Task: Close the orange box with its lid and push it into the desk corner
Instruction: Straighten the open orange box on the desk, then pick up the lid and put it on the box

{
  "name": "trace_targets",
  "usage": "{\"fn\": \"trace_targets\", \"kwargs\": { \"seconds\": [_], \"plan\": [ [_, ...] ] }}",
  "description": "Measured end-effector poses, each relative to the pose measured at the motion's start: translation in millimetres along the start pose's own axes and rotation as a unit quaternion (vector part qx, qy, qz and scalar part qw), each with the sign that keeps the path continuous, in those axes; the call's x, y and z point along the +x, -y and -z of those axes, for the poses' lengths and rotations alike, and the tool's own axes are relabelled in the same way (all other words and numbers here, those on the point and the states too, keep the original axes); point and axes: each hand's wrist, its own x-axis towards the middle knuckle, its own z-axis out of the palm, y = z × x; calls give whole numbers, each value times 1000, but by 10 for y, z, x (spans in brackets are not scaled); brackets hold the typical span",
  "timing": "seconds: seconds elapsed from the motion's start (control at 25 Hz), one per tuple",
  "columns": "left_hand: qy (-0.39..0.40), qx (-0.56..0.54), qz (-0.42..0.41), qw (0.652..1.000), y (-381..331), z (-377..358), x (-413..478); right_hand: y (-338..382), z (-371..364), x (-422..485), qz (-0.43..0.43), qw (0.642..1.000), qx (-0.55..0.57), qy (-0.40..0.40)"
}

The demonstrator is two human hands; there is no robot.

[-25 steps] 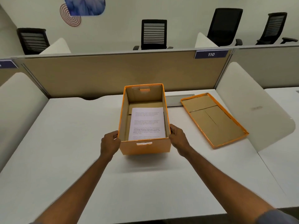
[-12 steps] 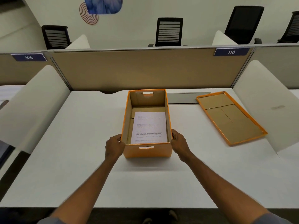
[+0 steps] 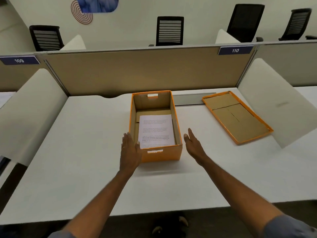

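An open orange box (image 3: 163, 154) with a brown cardboard inside stands in the middle of the white desk (image 3: 85, 152). A printed white sheet (image 3: 156, 129) lies flat on its floor. Its lid (image 3: 235, 115) lies upside down on the desk to the right, orange rim up, near the right divider. My left hand (image 3: 130, 148) is open against the box's near left corner, thumb over the rim. My right hand (image 3: 193, 143) is open, just off the box's right side, touching nothing.
A tan partition (image 3: 137, 71) runs along the desk's back edge, with white side dividers at left (image 3: 29, 109) and right (image 3: 277, 102). A grey cable cover (image 3: 188, 99) sits behind the box. Office chairs stand beyond the partition.
Both hands have let go of the box's near corners and opened. The right hand has drawn away to the right. The box now rests on the desk.
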Motion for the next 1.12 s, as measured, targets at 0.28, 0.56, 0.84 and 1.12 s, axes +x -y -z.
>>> {"fn": "trace_targets", "kwargs": {
  "seconds": [0.28,0.56,0.84,1.12],
  "plan": [
    [67,-57,-155,984,-815,-288,-14,-186,629,-116,20,998,-37,-47],
    [151,-52,-204,966,-1667,-1037,-103,-641,1603,-117,25,993,-63,-100],
    [192,-54,-202,959,-2463,-2137,-94,-1350,2644,394,12,990,-100,-96],
    [213,-42,-112,970,-3118,-3332,27,-2008,3568,1182,5,985,-161,-55]
  ]
}}
